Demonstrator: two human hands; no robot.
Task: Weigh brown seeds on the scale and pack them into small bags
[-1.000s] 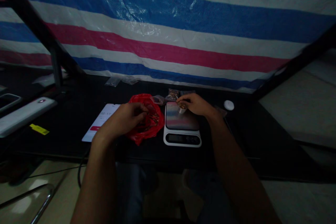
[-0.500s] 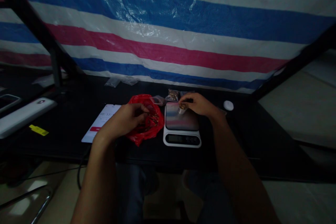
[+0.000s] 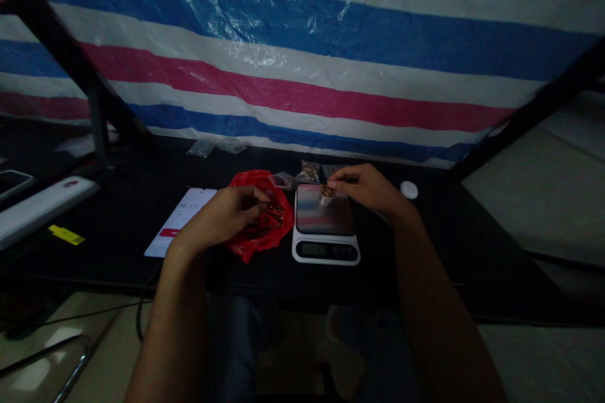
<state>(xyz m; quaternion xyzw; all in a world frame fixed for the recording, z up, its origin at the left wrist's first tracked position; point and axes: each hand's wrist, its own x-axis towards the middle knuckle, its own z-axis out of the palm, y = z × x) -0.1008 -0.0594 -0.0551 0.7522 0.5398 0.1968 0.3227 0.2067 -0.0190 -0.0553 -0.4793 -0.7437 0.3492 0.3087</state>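
A white kitchen scale (image 3: 325, 250) with a shiny platform sits on the dark table (image 3: 118, 227). A small cup (image 3: 325, 195) holding brownish bits stands on the platform's far edge. My right hand (image 3: 366, 189) hovers just right of the cup, fingers pinched at its rim. My left hand (image 3: 227, 214) rests on an open red plastic bag (image 3: 265, 227) left of the scale, fingers curled and pinching into its contents. What either pinch holds is too small and dark to name.
A phone (image 3: 182, 220) with a lit screen lies left of the bag. Small clear packets (image 3: 309, 170) lie behind the scale, a white round object (image 3: 409, 189) to its right. A striped tarp (image 3: 302, 56) rises behind the table. A white device (image 3: 42, 204) lies at far left.
My right hand has shifted slightly right and lifted off the cup, which now shows more fully. My left hand stays on the red bag.
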